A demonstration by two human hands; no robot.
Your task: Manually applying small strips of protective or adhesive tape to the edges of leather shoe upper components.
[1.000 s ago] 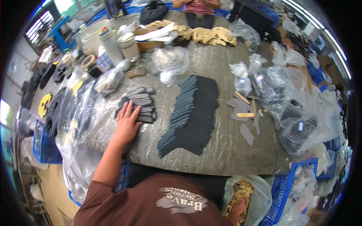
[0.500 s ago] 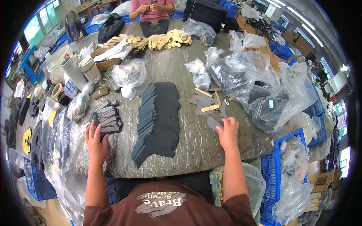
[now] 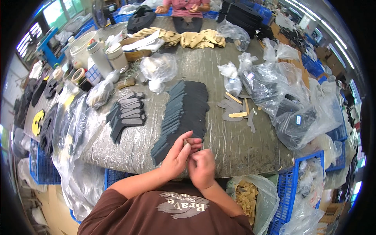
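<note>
The right hand (image 3: pixel 202 166) is curled and blurred, just beside the left hand (image 3: pixel 176 156), whose fingers bend inward; from here I can't tell whether they grip anything. Taking the clock from the hands, the dark stack (image 3: pixel 192 105) lies at 12 on the bench (image 3: pixel 250 152), its near end by the left hand. A small pile (image 3: pixel 131 111) sits at 10, scraps (image 3: pixel 226 105) and 3 sticks (image 3: pixel 237 115) at 1. Farther off: a clear bag (image 3: pixel 158 67) at 11, then tan pieces (image 3: pixel 201 40) and a co-worker (image 3: pixel 185 9) at 12.

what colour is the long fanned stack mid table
Fanned stack: black, with dark bluish left edges; head view.
</note>
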